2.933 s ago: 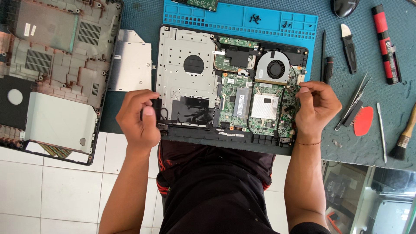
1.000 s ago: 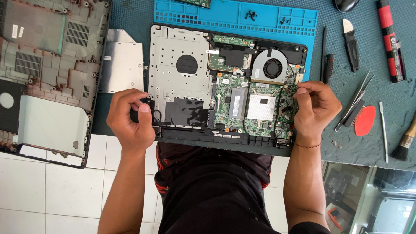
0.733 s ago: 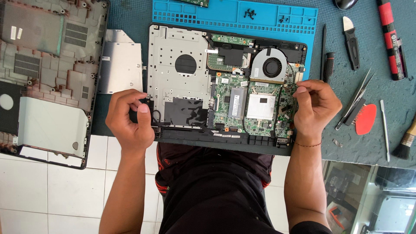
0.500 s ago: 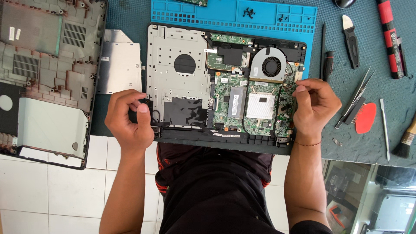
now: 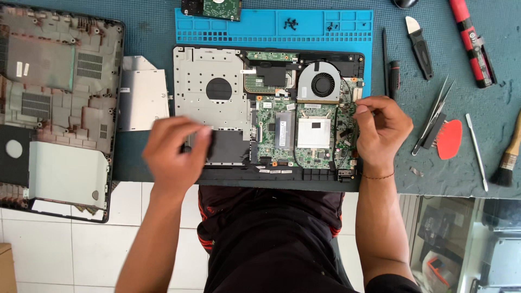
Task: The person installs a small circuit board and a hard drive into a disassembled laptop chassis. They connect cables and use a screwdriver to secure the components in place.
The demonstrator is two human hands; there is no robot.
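An opened laptop chassis (image 5: pixel 271 114) lies at the middle of the near edge of the dark green tabletop (image 5: pixel 461 173), its far half resting on a blue work mat (image 5: pixel 271 27). The left hand (image 5: pixel 173 152) is blurred over the chassis's near left part, above the silver metal plate (image 5: pixel 211 103) and a dark patch beside it; whether its fingers are curled on anything I cannot tell. The right hand (image 5: pixel 382 130) sits at the chassis's right edge, fingers drawn together in a pinch at the rim of the green circuit board (image 5: pixel 304 130), near the round cooling fan (image 5: pixel 323 84); what they pinch is hidden. On the board a square silver shield (image 5: pixel 313 133) and a smaller grey rectangular label (image 5: pixel 284 130) lie side by side. Toward the tabletop's left edge rests the removed bottom cover (image 5: pixel 54 103), dark and ribbed, with two small white rectangular stickers near its far left part and a pale grey panel at its near end. Between the cover and the chassis lies a flat silver optical drive (image 5: pixel 142 100). Tiny black screws (image 5: pixel 291 23) sit in the mat's far trays. Right of the chassis lie a black screwdriver (image 5: pixel 394 76), tweezers (image 5: pixel 434 114), a red pick (image 5: pixel 449 139), a red-handled tool (image 5: pixel 471 40) and, at the right edge, a brush (image 5: pixel 507 160).
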